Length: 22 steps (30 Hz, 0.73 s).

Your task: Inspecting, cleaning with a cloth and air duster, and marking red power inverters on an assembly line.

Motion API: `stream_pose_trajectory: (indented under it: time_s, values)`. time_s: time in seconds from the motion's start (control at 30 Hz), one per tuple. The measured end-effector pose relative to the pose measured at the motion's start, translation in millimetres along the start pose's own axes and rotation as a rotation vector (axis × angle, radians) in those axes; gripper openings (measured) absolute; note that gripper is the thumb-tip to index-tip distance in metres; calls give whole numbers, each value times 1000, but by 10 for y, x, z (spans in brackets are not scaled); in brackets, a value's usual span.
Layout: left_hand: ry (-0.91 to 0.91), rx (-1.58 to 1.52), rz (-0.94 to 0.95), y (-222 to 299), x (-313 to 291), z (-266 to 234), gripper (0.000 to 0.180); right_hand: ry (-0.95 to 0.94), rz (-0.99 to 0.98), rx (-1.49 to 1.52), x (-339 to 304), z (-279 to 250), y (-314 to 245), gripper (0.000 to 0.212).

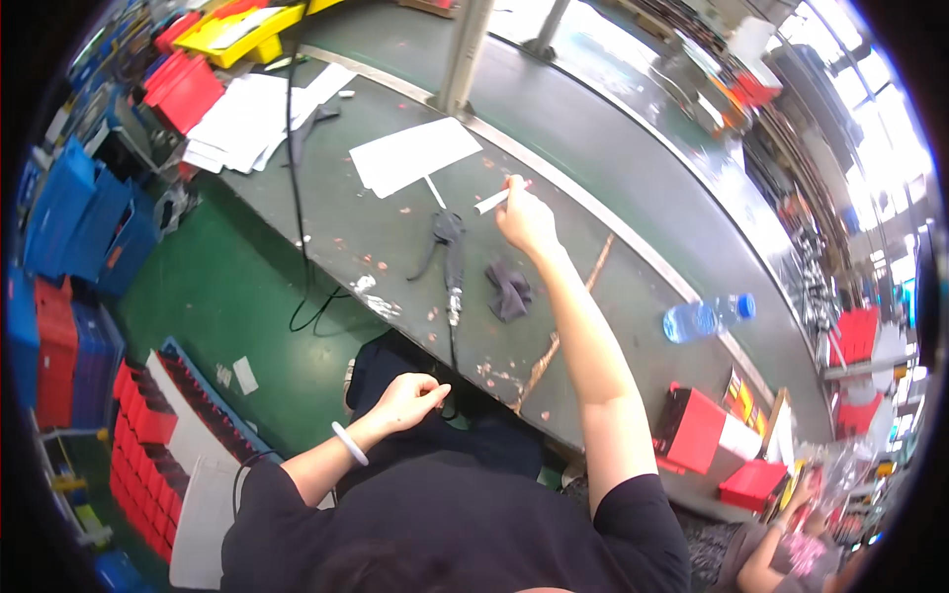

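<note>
My right hand (526, 219) reaches out over the dark worktable, its fingers closed round a white marker pen (490, 203). A sheet of white paper (415, 156) lies just beyond and to the left of it. Nearer me, a black air blow gun (450, 242) with a thin pale nozzle rests on the table, its hose running down to the front edge. A crumpled dark glove or cloth (508, 291) lies to the right of the gun. My left hand (407, 402) hovers above my lap by the table edge, fingers curled together; whatever is in them, if anything, is hidden.
A water bottle (708, 317) lies on its side at the right. Red bins (694, 431) stand at the right end, near another person's arm (766, 561). Papers (242, 124) and a red bin (184, 91) sit far left. A black cable (292, 148) hangs down past the table's left part.
</note>
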<state>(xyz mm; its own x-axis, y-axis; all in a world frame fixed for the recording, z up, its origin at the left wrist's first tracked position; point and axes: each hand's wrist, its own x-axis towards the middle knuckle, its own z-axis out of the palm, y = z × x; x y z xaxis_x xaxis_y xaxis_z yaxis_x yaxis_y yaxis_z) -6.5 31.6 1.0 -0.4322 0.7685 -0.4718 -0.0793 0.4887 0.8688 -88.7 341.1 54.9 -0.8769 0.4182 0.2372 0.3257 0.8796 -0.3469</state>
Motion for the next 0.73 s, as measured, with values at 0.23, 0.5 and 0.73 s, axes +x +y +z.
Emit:
stream_pose_trajectory:
  time_s: [0.23, 0.5, 0.73]
  values:
    - [598, -528, -43, -278, -557, -445, 20, -348, 185, -87, 607, 526, -205, 62]
    - [1006, -613, -212, -816, -1317, -1178, 34, -121, -82, 41, -238, 314, -726, 42]
    - [1161, -907, -340, -1668, -2093, -2177, 27, -671, -144, -135, -922, 654, -1579, 34]
